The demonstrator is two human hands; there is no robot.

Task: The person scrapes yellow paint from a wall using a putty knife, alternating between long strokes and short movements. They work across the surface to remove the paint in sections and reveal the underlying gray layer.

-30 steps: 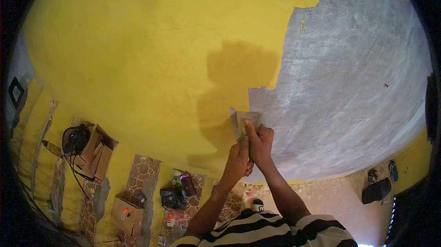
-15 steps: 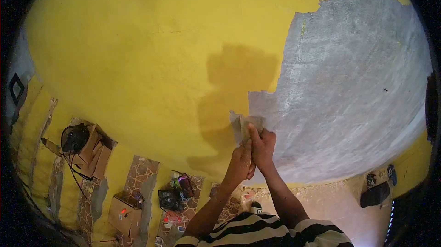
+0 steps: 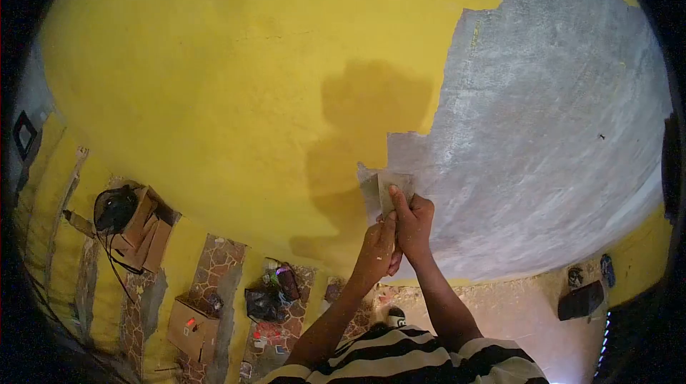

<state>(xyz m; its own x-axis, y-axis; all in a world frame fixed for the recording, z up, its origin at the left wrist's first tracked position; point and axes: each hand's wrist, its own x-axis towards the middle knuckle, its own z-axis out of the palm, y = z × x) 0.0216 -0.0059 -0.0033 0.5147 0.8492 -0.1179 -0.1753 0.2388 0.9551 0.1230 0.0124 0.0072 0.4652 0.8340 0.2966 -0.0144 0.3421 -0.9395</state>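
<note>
Both of my hands are closed around a putty knife, its flat blade [image 3: 395, 187] against the wall. My right hand [image 3: 414, 225] grips it higher up, with the thumb lying along the blade. Lower and to the left, my left hand [image 3: 376, 250] wraps the handle, most of which is hidden by fingers. The blade lies over a narrow grey strip at the border between yellow paint [image 3: 236, 98] and bare grey wall [image 3: 543, 112]. That border is jagged and steps up to the right.
Cardboard boxes [image 3: 146, 230] with a black bag [image 3: 116, 211] stand at the left. Another cardboard box [image 3: 193, 330] and a dark plastic bag [image 3: 263, 304] sit on stone-patterned steps [image 3: 218, 270]. A dark object [image 3: 580, 301] lies on the floor at the lower right. My shadow falls on the yellow wall.
The view has shifted slightly, so the wall appears a little higher. More of the blade's face shows now. Both hands keep their grip, and the paint border looks much the same.
</note>
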